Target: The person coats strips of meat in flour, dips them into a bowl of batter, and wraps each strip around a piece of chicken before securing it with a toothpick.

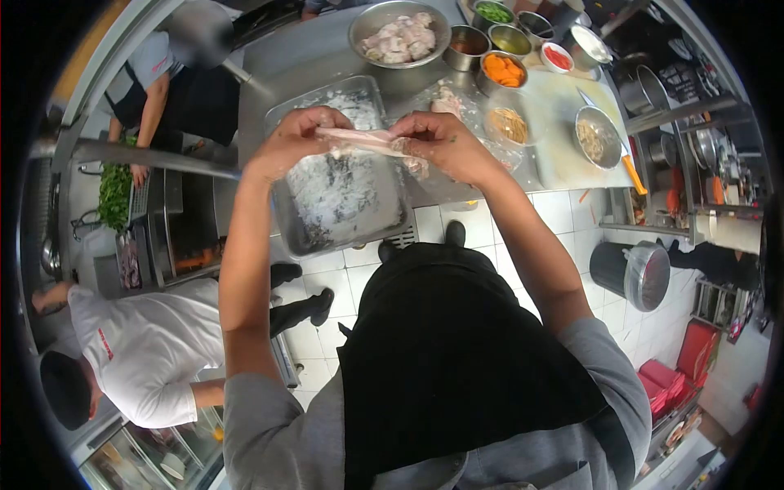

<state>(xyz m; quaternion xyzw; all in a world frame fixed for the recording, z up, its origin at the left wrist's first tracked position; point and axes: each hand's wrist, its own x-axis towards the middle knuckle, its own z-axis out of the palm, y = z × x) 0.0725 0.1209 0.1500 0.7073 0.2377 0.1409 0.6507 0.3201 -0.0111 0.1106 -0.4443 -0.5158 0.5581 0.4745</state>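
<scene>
Between my two hands a pale pink strip of raw meat (359, 139), perhaps chicken, is stretched out level above a tray. My left hand (296, 140) pinches its left end, and my right hand (441, 140) has the other end between thumb and fingers. Below lies a rectangular metal tray (384, 220) with white flour (335, 192) spread unevenly over its bottom. Small pieces of raw meat (447, 102) lie on the floury steel counter just beyond my right hand, and part of another shows under it.
A steel bowl of raw meat pieces (400, 37) stands at the back. Several small containers, one with orange slices (502, 70), are at the back right. A knife with an orange handle (634, 175) lies on the white cutting board (563, 163). Two co-workers (155, 343) (155, 69) are at left.
</scene>
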